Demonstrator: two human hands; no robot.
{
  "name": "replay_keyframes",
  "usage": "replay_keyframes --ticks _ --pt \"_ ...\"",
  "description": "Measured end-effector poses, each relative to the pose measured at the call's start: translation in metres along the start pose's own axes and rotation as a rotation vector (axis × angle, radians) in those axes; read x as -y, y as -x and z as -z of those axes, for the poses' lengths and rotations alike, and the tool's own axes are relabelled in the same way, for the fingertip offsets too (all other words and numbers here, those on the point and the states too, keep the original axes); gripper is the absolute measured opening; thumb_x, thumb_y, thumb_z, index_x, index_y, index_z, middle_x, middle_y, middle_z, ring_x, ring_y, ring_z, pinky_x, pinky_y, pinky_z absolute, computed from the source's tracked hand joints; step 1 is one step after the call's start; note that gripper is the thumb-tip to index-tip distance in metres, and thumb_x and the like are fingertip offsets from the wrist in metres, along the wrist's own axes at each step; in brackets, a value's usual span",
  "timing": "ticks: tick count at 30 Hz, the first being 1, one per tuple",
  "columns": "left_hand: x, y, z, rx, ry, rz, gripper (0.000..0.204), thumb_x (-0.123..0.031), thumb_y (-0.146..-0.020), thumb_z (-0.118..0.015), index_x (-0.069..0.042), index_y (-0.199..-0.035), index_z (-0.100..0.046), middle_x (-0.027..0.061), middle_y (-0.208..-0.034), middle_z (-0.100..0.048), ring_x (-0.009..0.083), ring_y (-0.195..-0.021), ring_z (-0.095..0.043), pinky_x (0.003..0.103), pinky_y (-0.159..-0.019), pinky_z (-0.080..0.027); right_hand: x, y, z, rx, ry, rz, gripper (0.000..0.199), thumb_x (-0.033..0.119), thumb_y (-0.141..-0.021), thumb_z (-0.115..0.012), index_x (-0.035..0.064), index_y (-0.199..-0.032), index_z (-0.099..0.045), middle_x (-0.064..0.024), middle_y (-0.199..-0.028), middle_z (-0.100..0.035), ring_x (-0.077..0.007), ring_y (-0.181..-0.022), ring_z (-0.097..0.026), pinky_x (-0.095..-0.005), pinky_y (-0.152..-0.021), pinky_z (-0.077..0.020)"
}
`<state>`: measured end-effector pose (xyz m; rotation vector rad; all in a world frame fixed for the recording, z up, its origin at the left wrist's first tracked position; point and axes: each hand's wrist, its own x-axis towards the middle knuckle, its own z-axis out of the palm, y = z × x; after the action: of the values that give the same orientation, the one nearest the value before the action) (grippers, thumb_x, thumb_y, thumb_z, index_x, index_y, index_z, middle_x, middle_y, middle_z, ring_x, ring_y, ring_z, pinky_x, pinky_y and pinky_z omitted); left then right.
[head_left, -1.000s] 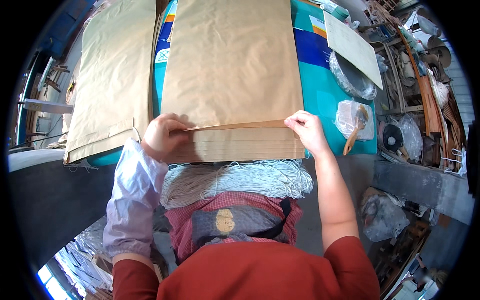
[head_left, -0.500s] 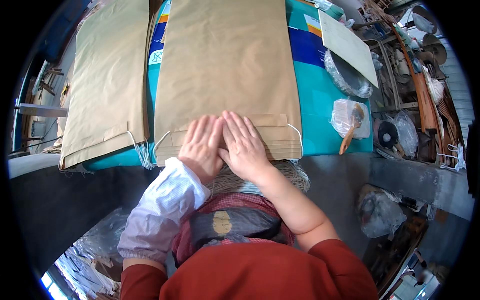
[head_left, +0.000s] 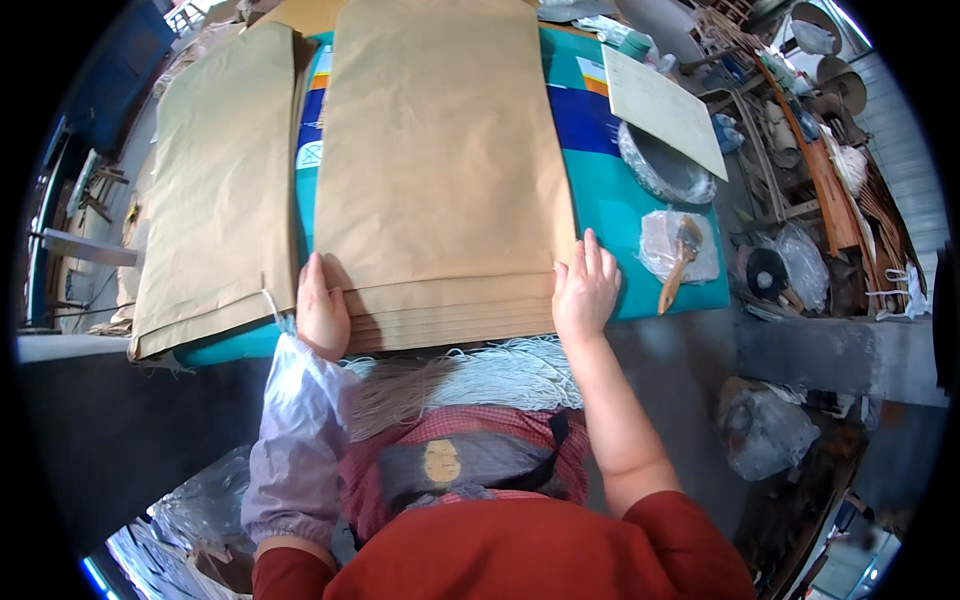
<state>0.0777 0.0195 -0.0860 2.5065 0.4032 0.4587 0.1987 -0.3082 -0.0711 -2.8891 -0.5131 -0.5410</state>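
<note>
A stack of brown paper bags (head_left: 440, 150) lies before me, several layered edges showing along its near side. My left hand (head_left: 324, 308) is at the stack's near left corner, its fingers stretched along the side edge and its thumb toward the paper. At the near right corner rests my right hand (head_left: 587, 290), fingers straight beside the edge and thumb at the paper. Both hands look open; the undersides of their fingers are hidden. A bundle of whitish cords (head_left: 490, 378) lies across my lap, just below the stack's near edge.
Another brown bag stack (head_left: 215, 180) lies to the left, with a short white cord near its corner. On the teal tabletop (head_left: 600, 185) at right are a wooden-handled brush (head_left: 679, 268) on a plastic-covered block, a plastic-wrapped round basin (head_left: 660, 172) and a pale board (head_left: 662, 108).
My hands have parted from the middle of the near fold to the stack's two sides. The white cord ends at the middle stack's corners no longer show. The view has shifted slightly.
</note>
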Motion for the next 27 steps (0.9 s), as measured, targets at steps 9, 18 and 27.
replay_keyframes --ticks 9,18,27 --pt "-0.003 -0.001 -0.005 -0.019 0.01 0.022 0.054 0.008 -0.08 -0.049 0.011 -0.132 -0.036 0.0289 -0.129 -0.045 0.0418 -0.121 -0.044 0.041 -0.104 -0.036 -0.025 0.0 -0.018 0.127 -0.463 -0.385 0.038 0.018 -0.075 -0.074 -0.0007 -0.104 -0.059 -0.0168 -0.112 -0.056 -0.0326 -0.104 -0.055 -0.0416 -0.087 -0.0465" --pt "-0.004 0.001 -0.009 -0.001 -0.031 0.04 0.055 0.005 -0.081 -0.049 0.009 -0.133 -0.036 0.028 -0.132 -0.044 0.0401 -0.124 -0.042 0.04 -0.106 -0.035 -0.021 -0.005 -0.012 0.182 -0.43 -0.426 0.036 0.015 -0.074 -0.074 0.0002 -0.103 -0.058 -0.0144 -0.108 -0.059 -0.0321 -0.101 -0.056 -0.0399 -0.085 -0.0473" --pt "0.02 0.009 -0.018 -0.16 0.05 -0.052 0.054 0.009 -0.078 -0.05 0.006 -0.131 -0.039 0.0244 -0.125 -0.048 0.0374 -0.118 -0.047 0.039 -0.101 -0.039 0.002 -0.008 -0.009 0.168 -0.899 -0.432 0.033 0.0 -0.078 -0.066 0.0008 -0.109 -0.055 -0.0084 -0.097 -0.06 -0.0213 -0.092 -0.059 -0.034 -0.078 -0.0496"
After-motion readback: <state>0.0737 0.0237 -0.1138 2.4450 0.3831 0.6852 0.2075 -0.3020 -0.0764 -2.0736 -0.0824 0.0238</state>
